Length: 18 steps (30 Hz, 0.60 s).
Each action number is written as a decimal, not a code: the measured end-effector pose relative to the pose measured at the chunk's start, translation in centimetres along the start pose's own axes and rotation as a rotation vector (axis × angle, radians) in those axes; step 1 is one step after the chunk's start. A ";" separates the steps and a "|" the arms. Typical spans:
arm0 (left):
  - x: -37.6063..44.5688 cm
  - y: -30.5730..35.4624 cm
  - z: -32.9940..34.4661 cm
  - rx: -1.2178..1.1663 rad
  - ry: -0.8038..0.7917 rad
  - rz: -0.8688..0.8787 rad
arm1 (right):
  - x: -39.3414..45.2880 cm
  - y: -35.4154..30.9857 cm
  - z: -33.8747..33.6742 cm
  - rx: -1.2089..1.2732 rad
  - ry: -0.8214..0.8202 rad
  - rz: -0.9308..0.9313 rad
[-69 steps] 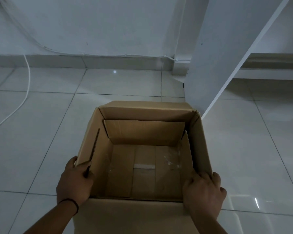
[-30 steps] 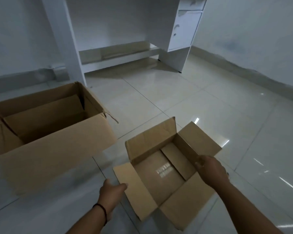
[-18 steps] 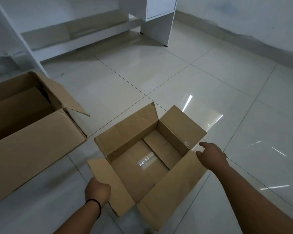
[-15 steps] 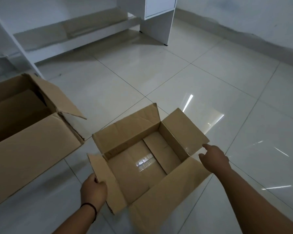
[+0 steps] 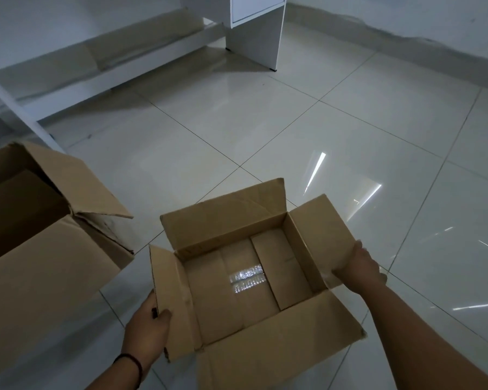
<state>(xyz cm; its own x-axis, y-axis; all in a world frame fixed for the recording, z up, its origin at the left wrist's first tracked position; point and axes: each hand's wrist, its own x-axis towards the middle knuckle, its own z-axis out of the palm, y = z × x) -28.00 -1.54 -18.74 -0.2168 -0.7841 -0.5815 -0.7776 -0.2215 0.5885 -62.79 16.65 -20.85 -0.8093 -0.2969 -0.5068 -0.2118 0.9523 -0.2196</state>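
Brown corrugated cardboard forms the small open-topped box (image 5: 223, 299), which is seen in the head view standing on the glossy pale grey tiled floor (image 5: 265, 122), low and central in the frame. All four top flaps are folded outward, and a strip of clear tape (image 5: 247, 278) is visible along the seam of the box bottom. The narrow left side flap (image 5: 172, 302) is pinched at its lower outer edge by the left hand (image 5: 148, 330), with the thumb laid on the inner face and the fingers hidden behind the cardboard. A thin black wristband (image 5: 130, 361) is worn on the left wrist. The wider right side flap (image 5: 319, 237) is grasped at its outer edge by the right hand (image 5: 359, 270), the fingers being curled round the edge. A larger brown cardboard carton (image 5: 40, 263), also open, is positioned just beside the small box on its left; the two are not seen to touch. A white panel-sided cabinet (image 5: 254, 32) and a low white shelf board (image 5: 110, 52) are located at the far side of the floor, against the wall.
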 end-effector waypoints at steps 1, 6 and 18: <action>-0.2 0.0 0.0 0.016 -0.035 -0.013 | -0.1 0.2 0.3 -0.009 -0.010 0.040; -0.9 -0.6 1.1 0.138 -0.122 -0.026 | 0.3 1.6 0.6 -0.031 0.095 0.141; -2.5 0.7 0.0 -0.057 0.008 0.055 | -6.1 1.9 0.3 0.073 0.184 -0.122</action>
<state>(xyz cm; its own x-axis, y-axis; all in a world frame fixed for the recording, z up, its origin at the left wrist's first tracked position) -28.00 0.25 -16.90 -0.2532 -0.8006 -0.5430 -0.7295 -0.2106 0.6507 -58.11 20.18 -18.46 -0.8675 -0.3858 -0.3140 -0.2799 0.9004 -0.3330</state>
